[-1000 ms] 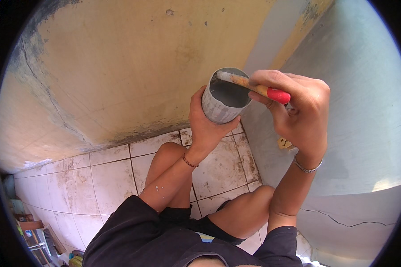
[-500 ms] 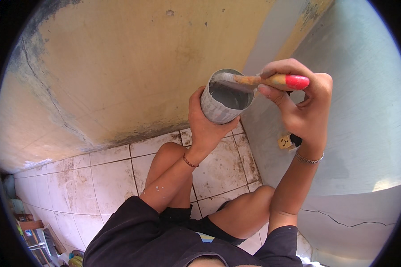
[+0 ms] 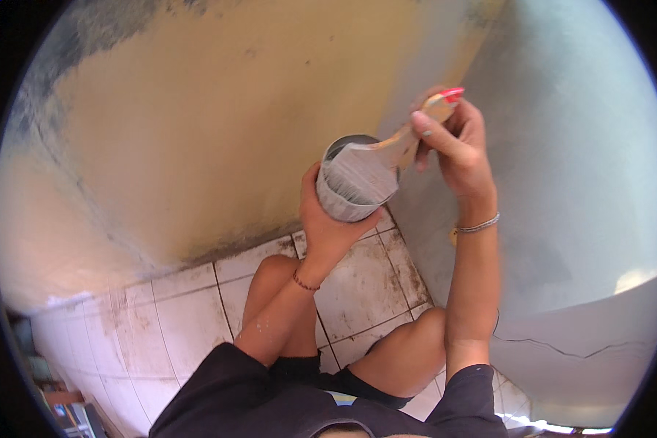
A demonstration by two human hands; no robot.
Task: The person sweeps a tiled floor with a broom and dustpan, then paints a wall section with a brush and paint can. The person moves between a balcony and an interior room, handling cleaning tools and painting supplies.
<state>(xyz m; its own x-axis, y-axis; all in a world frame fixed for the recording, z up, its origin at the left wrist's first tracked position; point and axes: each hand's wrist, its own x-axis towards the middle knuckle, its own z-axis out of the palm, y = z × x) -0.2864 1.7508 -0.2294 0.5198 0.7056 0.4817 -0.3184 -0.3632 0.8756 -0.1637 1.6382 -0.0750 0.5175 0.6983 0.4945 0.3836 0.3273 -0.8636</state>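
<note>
My left hand (image 3: 330, 232) is wrapped round a grey, paint-smeared can (image 3: 348, 209), holding it up before the yellowish wall. In my right hand (image 3: 456, 150) is a wide paintbrush (image 3: 361, 169), gripped by its wooden, red-ended handle. The brush's flat, grey-coated head lies across the can's mouth, its bristle tips at the inner left side. Most of the can's inside is hidden behind the brush; a dark grey strip shows at the far rim.
Ahead stands a stained yellow wall (image 3: 219, 131) with a crack on its left. A grey-green wall (image 3: 562, 182) meets it at the right. Dirty white tiles (image 3: 358, 285) cover the floor beneath my bent knees. Assorted items (image 3: 73, 416) lie at the lower left.
The brush has turned so its broad face shows, and its handle now slants up to the right. My right hand moved left; the can shifted slightly down and left.
</note>
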